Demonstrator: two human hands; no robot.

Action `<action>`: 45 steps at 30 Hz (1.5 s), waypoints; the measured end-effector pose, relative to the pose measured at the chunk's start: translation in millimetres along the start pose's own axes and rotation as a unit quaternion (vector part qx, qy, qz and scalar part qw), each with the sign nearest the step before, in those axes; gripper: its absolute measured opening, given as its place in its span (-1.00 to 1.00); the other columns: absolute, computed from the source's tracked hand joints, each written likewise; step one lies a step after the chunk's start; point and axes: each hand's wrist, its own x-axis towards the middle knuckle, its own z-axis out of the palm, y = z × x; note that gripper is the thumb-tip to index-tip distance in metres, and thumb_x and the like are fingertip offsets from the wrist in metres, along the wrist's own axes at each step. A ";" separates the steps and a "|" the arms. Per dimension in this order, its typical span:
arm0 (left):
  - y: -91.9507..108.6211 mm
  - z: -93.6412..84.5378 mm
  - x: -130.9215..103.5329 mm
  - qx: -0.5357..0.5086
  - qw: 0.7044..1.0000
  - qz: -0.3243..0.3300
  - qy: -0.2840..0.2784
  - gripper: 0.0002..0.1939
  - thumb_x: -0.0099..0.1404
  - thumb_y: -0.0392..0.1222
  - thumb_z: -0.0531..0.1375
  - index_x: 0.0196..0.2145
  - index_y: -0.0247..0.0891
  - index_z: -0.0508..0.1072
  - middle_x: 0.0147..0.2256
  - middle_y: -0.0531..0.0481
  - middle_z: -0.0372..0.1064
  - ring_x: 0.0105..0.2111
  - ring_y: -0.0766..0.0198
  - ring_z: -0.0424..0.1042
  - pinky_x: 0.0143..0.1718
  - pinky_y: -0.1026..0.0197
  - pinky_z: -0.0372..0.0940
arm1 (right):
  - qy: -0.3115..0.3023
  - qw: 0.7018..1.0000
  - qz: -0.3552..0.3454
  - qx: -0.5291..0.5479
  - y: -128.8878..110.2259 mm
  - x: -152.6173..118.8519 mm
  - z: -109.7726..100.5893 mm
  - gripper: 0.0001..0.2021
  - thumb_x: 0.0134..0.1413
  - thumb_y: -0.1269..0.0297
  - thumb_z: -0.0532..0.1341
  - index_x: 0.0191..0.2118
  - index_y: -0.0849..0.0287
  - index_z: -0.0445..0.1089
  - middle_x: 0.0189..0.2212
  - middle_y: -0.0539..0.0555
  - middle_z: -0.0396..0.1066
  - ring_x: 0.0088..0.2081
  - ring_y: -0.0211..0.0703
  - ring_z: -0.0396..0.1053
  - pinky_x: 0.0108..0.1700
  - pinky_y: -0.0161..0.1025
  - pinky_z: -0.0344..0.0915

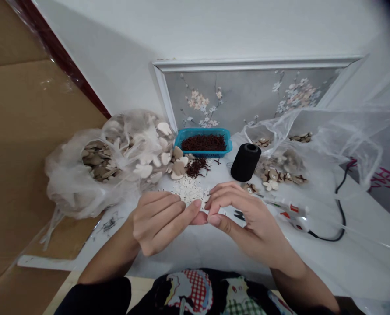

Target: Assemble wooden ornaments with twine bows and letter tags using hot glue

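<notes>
Shirt below; left hand and right hand meet at the fingertips above the counter.
Each grip is narrow; I can't tell what, if anything, it holds. White bits lie just beyond, brown bows behind. The step looks like fine fingertip work, so the next move calls for a steady pinch.

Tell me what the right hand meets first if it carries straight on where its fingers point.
Likely the left hand, lying directly ahead of the right hand; from this view, whether they touch is unclear.
</notes>
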 end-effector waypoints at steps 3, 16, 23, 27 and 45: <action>-1.0 0.5 -0.5 -0.007 1.000 -0.003 -0.006 -0.84 0.31 -0.28 0.17 -0.15 -0.38 0.43 -0.41 -0.06 0.49 -0.39 0.22 0.49 -0.37 0.14 0.42 | -0.026 0.999 0.017 0.011 0.8 -0.3 -0.1 -0.99 0.21 0.35 0.17 -0.26 0.11 0.33 -0.26 0.01 0.43 -0.13 -0.21 0.34 0.00 -0.17 0.26; 1.9 7.1 -10.5 -0.015 0.999 -0.045 0.013 -0.77 0.23 -0.32 0.26 -0.13 -0.37 0.41 -0.42 -0.02 0.50 -0.41 0.24 0.49 -0.36 0.14 0.42 | -0.027 0.999 0.020 -0.001 -0.3 -2.0 3.3 -0.95 0.25 0.38 0.11 -0.26 0.11 0.27 -0.29 0.01 0.36 -0.13 -0.21 0.29 0.00 -0.16 0.24; 1.3 8.6 -3.8 -0.024 0.999 -0.039 0.022 -0.80 0.23 -0.28 0.27 -0.17 -0.36 0.43 -0.48 0.01 0.47 -0.46 0.27 0.47 -0.43 0.19 0.38 | 0.010 0.999 0.025 0.038 -1.8 -4.4 2.1 -0.95 0.21 0.38 0.16 -0.28 0.09 0.34 -0.30 0.01 0.39 -0.14 -0.18 0.33 0.01 -0.12 0.25; -8.5 21.2 -3.5 -0.075 0.991 -0.027 0.112 -0.83 0.23 -0.23 0.27 -0.23 -0.33 0.44 -0.59 0.11 0.37 -0.57 0.36 0.41 -0.54 0.30 0.32 | 0.061 0.986 0.064 0.144 1.6 -4.0 1.3 -0.94 0.15 0.37 0.23 -0.28 0.07 0.43 -0.31 -0.01 0.45 -0.16 -0.20 0.38 -0.04 -0.17 0.31; -1.0 26.6 -15.9 -0.282 0.941 -0.172 0.077 -0.83 0.25 -0.26 0.23 -0.18 -0.27 0.40 -0.54 0.12 0.32 -0.60 0.46 0.27 -0.57 0.39 0.19 | 0.036 0.961 0.152 0.230 9.2 -2.3 18.7 -0.78 -0.03 0.26 0.37 -0.20 0.07 0.46 -0.26 0.01 0.54 -0.17 -0.19 0.47 -0.05 -0.16 0.40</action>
